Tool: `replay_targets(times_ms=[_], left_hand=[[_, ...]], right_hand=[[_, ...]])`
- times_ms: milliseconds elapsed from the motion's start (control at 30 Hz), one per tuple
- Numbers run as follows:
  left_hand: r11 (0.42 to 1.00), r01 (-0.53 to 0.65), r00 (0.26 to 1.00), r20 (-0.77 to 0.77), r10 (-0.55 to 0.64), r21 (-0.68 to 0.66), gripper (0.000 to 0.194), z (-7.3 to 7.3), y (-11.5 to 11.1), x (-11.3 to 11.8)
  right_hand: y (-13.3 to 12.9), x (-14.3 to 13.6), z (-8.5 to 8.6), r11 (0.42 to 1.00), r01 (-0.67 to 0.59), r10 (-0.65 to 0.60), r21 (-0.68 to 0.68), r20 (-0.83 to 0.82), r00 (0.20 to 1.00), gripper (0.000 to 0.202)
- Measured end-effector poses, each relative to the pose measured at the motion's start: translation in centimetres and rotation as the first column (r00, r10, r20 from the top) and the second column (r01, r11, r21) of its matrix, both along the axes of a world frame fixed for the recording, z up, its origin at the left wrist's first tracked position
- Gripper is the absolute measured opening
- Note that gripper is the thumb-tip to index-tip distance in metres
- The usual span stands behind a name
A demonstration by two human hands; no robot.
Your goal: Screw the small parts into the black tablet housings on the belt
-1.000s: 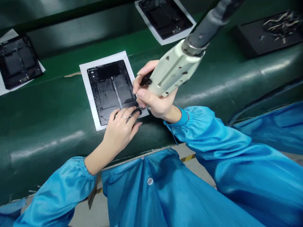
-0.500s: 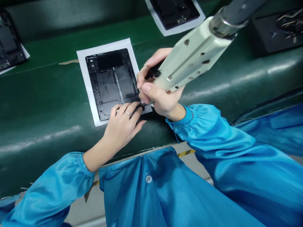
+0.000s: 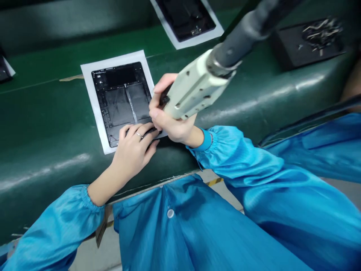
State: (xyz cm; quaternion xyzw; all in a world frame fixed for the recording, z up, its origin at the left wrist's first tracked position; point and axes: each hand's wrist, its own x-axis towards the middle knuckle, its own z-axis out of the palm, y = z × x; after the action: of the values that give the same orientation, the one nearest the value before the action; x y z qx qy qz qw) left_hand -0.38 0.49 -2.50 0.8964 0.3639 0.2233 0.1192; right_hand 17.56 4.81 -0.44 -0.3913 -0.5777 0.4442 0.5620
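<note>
An opened black tablet (image 3: 114, 105) lies on a white sheet (image 3: 90, 84), its inside facing up, with a thin grey strip (image 3: 131, 105) running down its middle. My right hand (image 3: 179, 130) is wrapped round a pale green powered screwdriver (image 3: 197, 84), which slants down toward the tablet's near right corner. Fingers hide the driver's tip, so contact with the tablet cannot be made out. Across the tablet's near edge rests my left hand (image 3: 132, 148), fingers spread and slightly bent, a ring on one of them. What lies beneath those fingertips is hidden.
Another black device (image 3: 186, 19) on white paper is at the back. To the right, a black box (image 3: 293, 49) carries a pile of small metal parts (image 3: 321, 34). Part of a further device (image 3: 4, 71) shows at the left edge. Green covering (image 3: 42, 124) spans the bench.
The view has shifted, so most things sit further left in the picture. The screwdriver's rear end has swung left and down. Both hands stay at the tablet's near edge.
</note>
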Motion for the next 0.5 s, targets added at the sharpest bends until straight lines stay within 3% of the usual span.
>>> replay_targets(times_ms=[133,233,333,367,433,500], left_hand=[[1.0,-0.003,1.0,0.01,0.003,0.011,0.021,0.0,0.1,-0.2],[1.0,0.001,1.0,0.026,-0.001,0.014,0.02,0.2,0.2,-0.2],[1.0,0.004,0.999,0.035,-0.004,0.006,0.02,0.4,0.2,-0.2],[1.0,0.002,1.0,0.032,-0.002,-0.001,0.021,0.4,0.2,-0.2],[1.0,-0.001,1.0,0.025,0.001,-0.012,0.021,0.5,0.2,-0.1],[1.0,0.001,1.0,0.022,0.0,-0.009,0.021,0.6,0.2,-0.1]], right_hand=[[0.7,1.1,1.1,0.995,0.01,0.0,0.101,-0.096,0.995,0.056],[1.7,3.0,1.5,0.965,0.162,-0.134,0.204,-0.146,0.98,0.052],[3.3,4.1,0.6,0.894,0.278,-0.223,0.351,-0.19,0.956,0.049],[3.9,4.2,0.2,0.835,0.359,-0.266,0.417,-0.265,0.927,0.051],[4.8,4.2,-0.7,0.77,0.422,-0.305,0.479,-0.305,0.902,0.05],[5.2,4.2,-1.2,0.758,0.424,-0.327,0.496,-0.274,0.904,0.049]])
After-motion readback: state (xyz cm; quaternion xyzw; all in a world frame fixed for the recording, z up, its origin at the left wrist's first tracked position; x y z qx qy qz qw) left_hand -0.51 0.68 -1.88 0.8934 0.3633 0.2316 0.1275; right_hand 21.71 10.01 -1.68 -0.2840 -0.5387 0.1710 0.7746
